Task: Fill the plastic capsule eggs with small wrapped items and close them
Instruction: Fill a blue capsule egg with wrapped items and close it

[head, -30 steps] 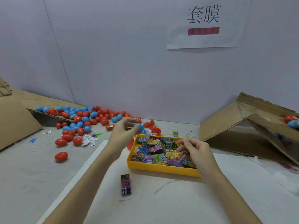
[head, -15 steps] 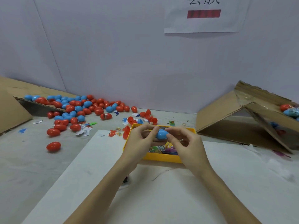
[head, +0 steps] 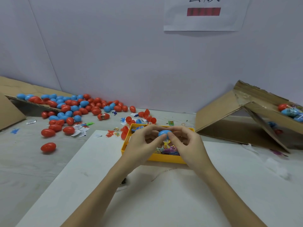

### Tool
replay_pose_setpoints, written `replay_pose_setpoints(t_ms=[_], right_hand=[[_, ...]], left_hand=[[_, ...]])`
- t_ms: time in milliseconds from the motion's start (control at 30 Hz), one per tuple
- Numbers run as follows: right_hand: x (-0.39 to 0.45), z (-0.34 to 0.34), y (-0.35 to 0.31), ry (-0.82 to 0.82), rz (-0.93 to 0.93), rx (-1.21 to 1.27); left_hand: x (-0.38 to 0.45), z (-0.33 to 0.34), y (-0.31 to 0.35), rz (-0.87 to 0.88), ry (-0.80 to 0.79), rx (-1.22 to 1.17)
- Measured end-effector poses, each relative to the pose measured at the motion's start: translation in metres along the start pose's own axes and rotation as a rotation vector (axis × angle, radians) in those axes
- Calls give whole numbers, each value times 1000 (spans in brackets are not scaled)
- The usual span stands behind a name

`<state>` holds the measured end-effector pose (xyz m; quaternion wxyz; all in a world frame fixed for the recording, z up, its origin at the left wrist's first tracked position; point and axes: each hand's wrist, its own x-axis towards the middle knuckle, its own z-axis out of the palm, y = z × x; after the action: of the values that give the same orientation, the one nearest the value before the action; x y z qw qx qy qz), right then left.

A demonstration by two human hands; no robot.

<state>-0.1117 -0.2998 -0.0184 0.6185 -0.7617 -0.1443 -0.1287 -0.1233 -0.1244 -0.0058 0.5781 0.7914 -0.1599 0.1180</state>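
My left hand point(head: 144, 143) and right hand point(head: 188, 145) both pinch one smooth, glossy blue plastic egg point(head: 164, 133) with curled fingertips above the rectangular yellow tray point(head: 164, 158).

A paper sign point(head: 203, 13) with a red bar hangs on the wall. Cardboard boxes point(head: 237, 115) lie tipped at both sides. Paper scraps point(head: 78, 131) litter the table.

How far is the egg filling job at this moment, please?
Done, it seems: some eggs lie in the box at right. In hand: both the left hand and right hand pinch a blue egg over the yellow tray of wrapped items. Left: the big pile of eggs at left, some lying open.
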Motion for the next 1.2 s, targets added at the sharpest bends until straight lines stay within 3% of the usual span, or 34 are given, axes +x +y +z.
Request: replay_pose_setpoints(t_ms=[133, 233, 400, 633, 933, 1200], right_hand=[[0, 1, 1, 6, 23, -5], [2, -1, 4, 5, 57, -39], [7, -4, 6, -166, 11, -535], [20, -9, 1, -293, 189, -556], [18, -11, 7, -141, 242, -390], [8, -8, 7, 20, 90, -260]], left_hand=[[-2, 1, -1, 11, -6, 66], [1, -1, -1, 45, 85, 76], [4, -13, -3, 39, 210, 62], [4, -14, -3, 4, 190, 74], [4, -13, -7, -6, 164, 92], [2, -10, -5, 55, 92, 146]])
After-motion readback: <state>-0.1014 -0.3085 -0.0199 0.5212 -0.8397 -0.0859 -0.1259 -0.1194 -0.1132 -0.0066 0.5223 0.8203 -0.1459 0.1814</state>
